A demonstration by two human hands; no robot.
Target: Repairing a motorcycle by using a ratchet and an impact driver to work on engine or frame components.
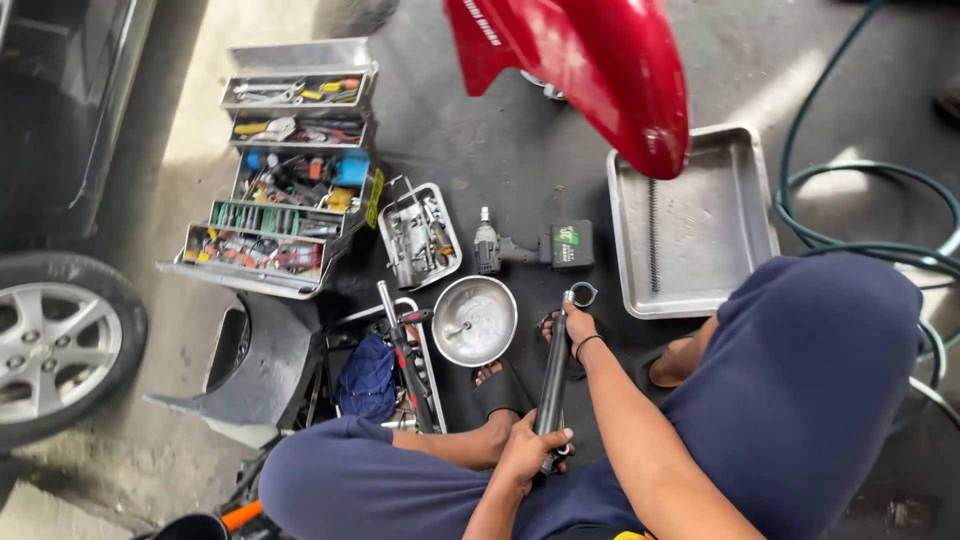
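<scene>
**A:** What's nearest?

**B:** At six o'clock, the left hand (pixel 527 452) is clenched around the lower end of a long, dark, smooth metal tube (pixel 553 380). The right hand (pixel 578 325) grasps its upper end, just below a shiny ring-shaped eye. The tube stands nearly upright between the person's knees, above the dark, stained concrete floor (pixel 480 150).

**A:** And just beyond?

**B:** At eleven o'clock from the tube, a round, polished steel bowl (pixel 474 320) lies on the floor. A second slim black tube (pixel 403 355) leans at nine o'clock, beside a crumpled blue cloth (pixel 367 378).

**A:** Further out?

**B:** At twelve, a cordless impact wrench (pixel 530 246) with a boxy black battery lies flat. A small rectangular metal tray (pixel 420 235) of fittings sits left of it. At two o'clock, a large, dull, shallow steel pan (pixel 693 222) holds a thin coiled spring (pixel 654 236).

**A:** Farthest?

**B:** At ten o'clock, a tiered grey metal toolbox (pixel 290 165) is spread open. A glossy red fender (pixel 590 65) curves overhead at twelve.
</scene>
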